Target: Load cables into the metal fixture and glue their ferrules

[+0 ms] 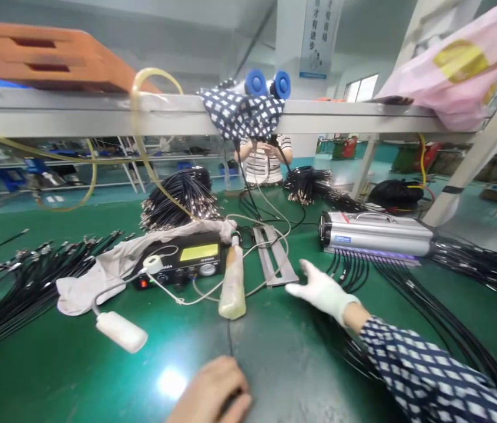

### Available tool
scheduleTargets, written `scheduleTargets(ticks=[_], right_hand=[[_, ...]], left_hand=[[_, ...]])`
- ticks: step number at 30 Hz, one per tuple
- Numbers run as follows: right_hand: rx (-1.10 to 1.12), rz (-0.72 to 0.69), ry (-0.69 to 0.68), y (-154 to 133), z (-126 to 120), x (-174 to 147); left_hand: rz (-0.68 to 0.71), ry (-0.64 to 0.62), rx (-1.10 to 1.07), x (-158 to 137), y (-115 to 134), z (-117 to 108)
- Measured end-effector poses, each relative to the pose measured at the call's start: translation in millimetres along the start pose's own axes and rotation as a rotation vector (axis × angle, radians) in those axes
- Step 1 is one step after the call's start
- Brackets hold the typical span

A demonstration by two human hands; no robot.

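Head view: the left hand (214, 389), bare, lies toward the near edge of the desk (284, 370) with fingers curled; a thin black cable (229, 336) runs up from it, though whether the fingers grip it cannot be told. The right hand (325, 292), white-gloved, is open and empty, fingers spread just beside the metal fixture (277, 258), left of the silver lamp unit (378, 234) toward the desk's right edge.
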State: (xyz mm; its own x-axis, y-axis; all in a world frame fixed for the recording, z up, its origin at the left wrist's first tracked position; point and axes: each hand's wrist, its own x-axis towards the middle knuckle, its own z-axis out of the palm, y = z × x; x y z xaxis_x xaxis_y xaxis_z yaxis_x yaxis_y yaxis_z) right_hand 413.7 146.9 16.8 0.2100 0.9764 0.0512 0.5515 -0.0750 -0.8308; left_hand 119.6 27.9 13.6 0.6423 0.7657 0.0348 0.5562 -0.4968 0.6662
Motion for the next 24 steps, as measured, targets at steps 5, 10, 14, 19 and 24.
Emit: scheduleTargets(ticks=[5,10,14,19,24], right_hand=[[-0.312,0.074,0.034,-33,73,9],[-0.493,0.181,0.079,-46,85,11],[-0.527,0.225,0.104,-52,80,1],[-0.504,0.224,0.089,-56,62,-34],[-0.447,0.196,-0.018,-66,4,-88]], left_hand=[[-0.273,0.316,0.132,-24,-42,-23],[-0.258,0.333,0.147,1,-46,-16],[-0.221,0.365,0.149,23,-39,-12],[-0.142,0.362,0.160,23,-34,-6],[-0.103,0.391,0.148,15,-34,-6]])
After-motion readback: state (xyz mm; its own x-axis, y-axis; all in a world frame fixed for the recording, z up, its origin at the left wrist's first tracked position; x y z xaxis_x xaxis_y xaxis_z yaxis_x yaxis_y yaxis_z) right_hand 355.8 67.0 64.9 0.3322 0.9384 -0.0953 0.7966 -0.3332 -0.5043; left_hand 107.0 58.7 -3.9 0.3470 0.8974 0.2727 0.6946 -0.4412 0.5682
